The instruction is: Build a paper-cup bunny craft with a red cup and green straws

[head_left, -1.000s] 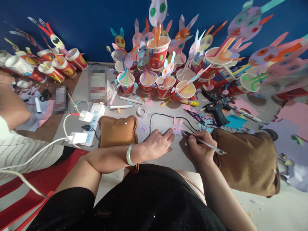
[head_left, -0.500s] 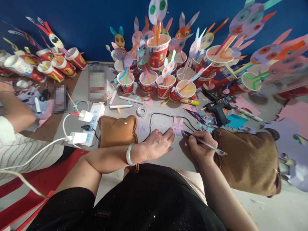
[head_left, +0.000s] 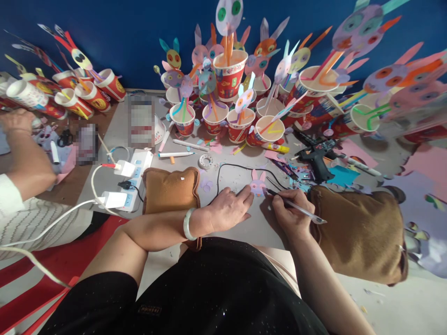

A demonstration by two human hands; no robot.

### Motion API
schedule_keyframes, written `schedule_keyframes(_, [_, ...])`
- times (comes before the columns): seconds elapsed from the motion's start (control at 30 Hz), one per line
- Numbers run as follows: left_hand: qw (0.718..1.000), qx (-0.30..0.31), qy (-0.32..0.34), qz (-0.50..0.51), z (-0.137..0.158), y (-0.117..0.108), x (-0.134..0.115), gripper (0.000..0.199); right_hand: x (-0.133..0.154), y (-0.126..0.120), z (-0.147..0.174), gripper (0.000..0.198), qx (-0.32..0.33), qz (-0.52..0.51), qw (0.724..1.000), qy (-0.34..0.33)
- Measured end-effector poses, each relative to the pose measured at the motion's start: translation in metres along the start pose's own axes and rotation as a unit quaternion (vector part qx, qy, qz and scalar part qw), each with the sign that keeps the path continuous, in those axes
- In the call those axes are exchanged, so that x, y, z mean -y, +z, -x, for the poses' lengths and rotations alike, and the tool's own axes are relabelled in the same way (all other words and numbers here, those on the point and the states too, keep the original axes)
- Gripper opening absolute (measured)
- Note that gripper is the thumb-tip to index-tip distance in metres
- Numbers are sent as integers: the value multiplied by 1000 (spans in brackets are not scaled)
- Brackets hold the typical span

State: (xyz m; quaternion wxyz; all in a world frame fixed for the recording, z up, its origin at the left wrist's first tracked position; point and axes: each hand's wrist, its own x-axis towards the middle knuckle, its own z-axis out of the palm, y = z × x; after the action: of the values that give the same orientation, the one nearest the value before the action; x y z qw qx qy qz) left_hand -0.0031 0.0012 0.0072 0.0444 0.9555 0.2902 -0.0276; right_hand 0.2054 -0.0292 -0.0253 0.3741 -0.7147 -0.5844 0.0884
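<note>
Rabbit-face cutout: the small purple paper rabbit-face cutout (head_left: 258, 187) with pink ears lies flat on the grey surface (head_left: 258, 231), between the two hands; eye marks show on it, but finer marks are too small to read.
Left hand: the left hand (head_left: 228, 209) is open and laid palm down just left of the cutout, its fingertips at the paper's edge; it grips nothing and appears to steady the piece.
Right hand: the right hand (head_left: 294, 211) is closed around a clear-barrelled pen (head_left: 309, 214) in a writing grip, just right of the cutout.
Pen tip: it points at the cutout's right edge; whether it touches the paper, I cannot tell.
Step in hand: judging by the grip and the braced paper, detail is being drawn on the face.
Next stroke: it would call for the cutout pinned flat under light finger pressure and a small, controlled movement of the tip; a slip could smear ink or shift so light a piece.
Black cable: the black cable (head_left: 240, 165) arches just behind the cutout, near enough to snag a hand lifted carelessly.
Paper cups: behind the cutout, well apart, stand paper cups (head_left: 240, 131) carrying finished-looking animal figures with paper ears.
Glue gun: the black glue gun (head_left: 319, 163) lies behind and to the right of the cutout.
Cushions: a tan cushion (head_left: 171, 188) lies left of the cutout, and a larger brown cushion (head_left: 356, 237) right of it, past the right hand.
Co-worker: another person's forearm (head_left: 28, 153) reaches in far left of the cutout.
</note>
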Motion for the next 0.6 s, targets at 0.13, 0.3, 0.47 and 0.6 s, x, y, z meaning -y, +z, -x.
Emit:
schedule_keyframes(0.13, [1000, 5, 0, -1, 0, -1, 0, 57, 0, 0, 0, 14, 3, 2, 1000, 2])
schedule_keyframes(0.3, [1000, -1, 0, -3, 0, 0, 0, 57, -1, 0, 1, 14, 1, 6, 1000, 7])
schedule_keyframes(0.47, [1000, 7, 1, -2, 0, 0, 0, 57, -2, 1, 1, 14, -14, 8, 1000, 3])
schedule_keyframes(0.6, [1000, 9, -1, 4, -1, 0, 0, 58, -2, 1, 1, 14, -13, 2, 1000, 4])
